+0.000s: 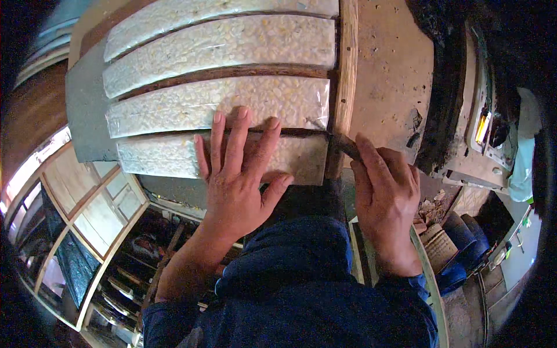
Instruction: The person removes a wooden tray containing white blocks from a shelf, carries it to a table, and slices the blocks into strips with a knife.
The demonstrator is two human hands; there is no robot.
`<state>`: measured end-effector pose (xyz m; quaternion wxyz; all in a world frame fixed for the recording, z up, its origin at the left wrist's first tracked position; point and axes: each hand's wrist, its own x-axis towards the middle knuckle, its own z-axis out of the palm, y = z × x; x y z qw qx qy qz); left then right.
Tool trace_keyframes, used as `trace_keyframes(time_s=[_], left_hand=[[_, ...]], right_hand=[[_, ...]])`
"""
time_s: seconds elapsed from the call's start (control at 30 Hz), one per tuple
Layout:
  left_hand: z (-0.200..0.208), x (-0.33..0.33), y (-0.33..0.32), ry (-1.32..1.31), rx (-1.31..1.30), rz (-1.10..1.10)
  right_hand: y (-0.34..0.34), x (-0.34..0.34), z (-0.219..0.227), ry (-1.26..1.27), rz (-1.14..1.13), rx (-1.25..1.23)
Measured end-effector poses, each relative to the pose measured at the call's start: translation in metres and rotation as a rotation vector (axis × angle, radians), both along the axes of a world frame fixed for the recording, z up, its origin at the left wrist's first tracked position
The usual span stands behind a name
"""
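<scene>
Long pale slabs of what looks like tempeh, packed in clear plastic, lie in rows on a board. My left hand (235,180) rests with fingers spread across the nearest slab (156,155), its fingertips reaching the second slab (174,110). At the right ends of these two slabs, my right hand (386,191) is closed around a dark-handled knife (347,145). The knife's narrow tip points left, at the gap between the two slabs. Whether the blade touches the plastic is hard to tell.
Farther off lie more wrapped slabs (226,49). A wooden strip (346,64) runs along their right ends, with a worn brown surface (391,75) beyond it. Wooden frame shelving (87,214) stands at lower left. Dark blue rolled or bundled items (464,249) are at lower right.
</scene>
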<state>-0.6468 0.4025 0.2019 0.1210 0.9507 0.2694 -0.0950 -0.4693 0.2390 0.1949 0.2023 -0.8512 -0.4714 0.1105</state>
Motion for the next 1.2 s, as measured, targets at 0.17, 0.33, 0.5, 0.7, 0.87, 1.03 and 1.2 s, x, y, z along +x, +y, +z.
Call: trace_keyframes(time_s=[0.17,0.33,0.5,0.7,0.87,1.03,1.2], left_hand=[[0.0,0.001,0.0,-0.013,0.016,-0.011],[-0.001,0.001,0.0,-0.05,-0.041,0.041],[0.002,0.003,0.0,-0.051,-0.039,0.043],[0.01,0.022,-0.005,-0.051,-0.044,-0.149],[0.018,0.018,0.014,-0.087,0.055,0.025],[0.025,-0.034,0.02,-0.226,0.029,0.123],[0.032,-0.104,0.0,-0.258,0.042,0.244]], right_hand=[[0.0,-0.004,-0.001,-0.011,-0.039,0.013],[0.005,-0.006,-0.006,0.032,-0.03,0.049],[-0.007,0.001,-0.004,0.029,-0.056,0.066],[-0.035,0.005,0.008,0.053,-0.119,0.007],[-0.035,0.014,0.02,0.244,-0.22,0.08],[-0.002,0.014,0.017,0.351,-0.195,0.133],[0.054,0.013,0.011,0.363,-0.039,0.086]])
